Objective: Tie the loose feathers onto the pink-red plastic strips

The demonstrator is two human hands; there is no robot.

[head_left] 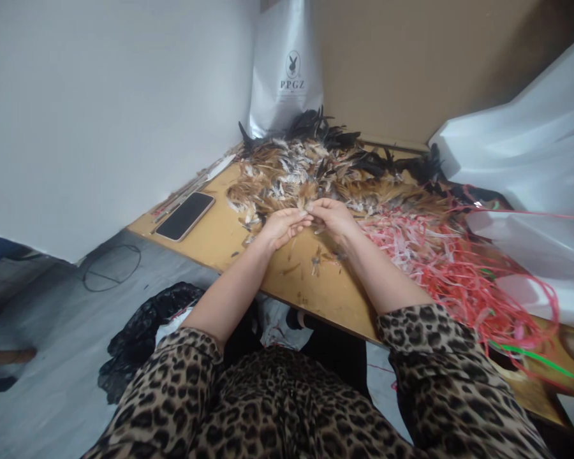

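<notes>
Over the table's near part, my left hand (286, 227) and my right hand (335, 218) meet fingertip to fingertip. Both are closed in a pinch at the base of a small brown feather (308, 190), whose fluffy tip points away from me. Its lower end is hidden by my fingers. Just beyond them spreads a heap of brown, white and black feathers (272, 172). To the right of my right hand lies a tangled pile of red and pink strips (440, 261), touching the heap. A few loose feather bits (317, 260) are scattered on the wood below my hands.
A phone (185, 217) lies at the table's (239, 245) left edge. Behind the feathers stands a white printed bag (287, 76); white sheeting (521, 140) hangs at the right. A bright green strip (540, 362) crosses the right corner. A black plastic bag (138, 341) is on the floor.
</notes>
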